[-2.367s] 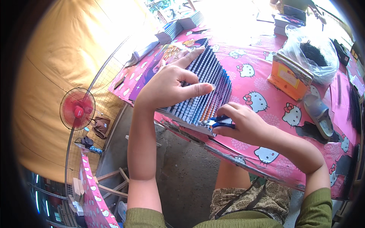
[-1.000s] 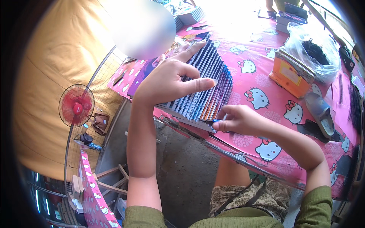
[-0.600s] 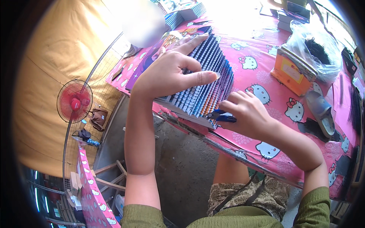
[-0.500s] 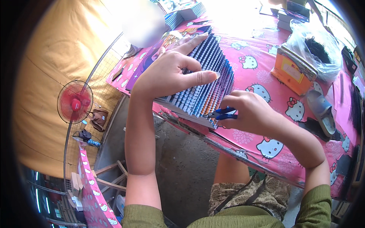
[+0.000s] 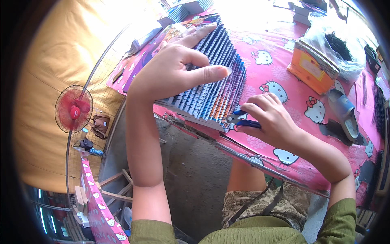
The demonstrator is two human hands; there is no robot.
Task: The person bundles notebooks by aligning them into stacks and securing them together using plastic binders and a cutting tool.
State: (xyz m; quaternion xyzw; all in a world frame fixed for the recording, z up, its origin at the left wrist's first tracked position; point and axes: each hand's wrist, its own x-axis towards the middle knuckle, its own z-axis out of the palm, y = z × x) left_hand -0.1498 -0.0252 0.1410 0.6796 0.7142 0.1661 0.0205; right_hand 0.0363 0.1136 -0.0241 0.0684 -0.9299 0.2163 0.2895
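Observation:
A stack of spiral-bound notebooks [image 5: 211, 89] lies at the table's near edge, its coil spines forming slanting rows on the top. My left hand [image 5: 178, 71] rests on it with fingers spread and thumb stretched across the coils. In my right hand [image 5: 270, 118] is a pair of blue-handled cutting pliers [image 5: 248, 123], handles apart. The jaws are at the stack's near right corner, by the ends of the coils. Whether they touch a coil is too small to tell.
The table has a pink patterned cover [image 5: 272, 65]. On its right are an orange box [image 5: 310, 67], a plastic bag [image 5: 353, 49] with black coils, and a slipper [image 5: 343, 114]. More stacked notebooks [image 5: 177, 13] sit at the back. A red fan [image 5: 74, 109] stands left.
The pliers' handles have spread wider and my right fingers have loosened around them. My left hand stays on the stack. The whole view has shifted slightly.

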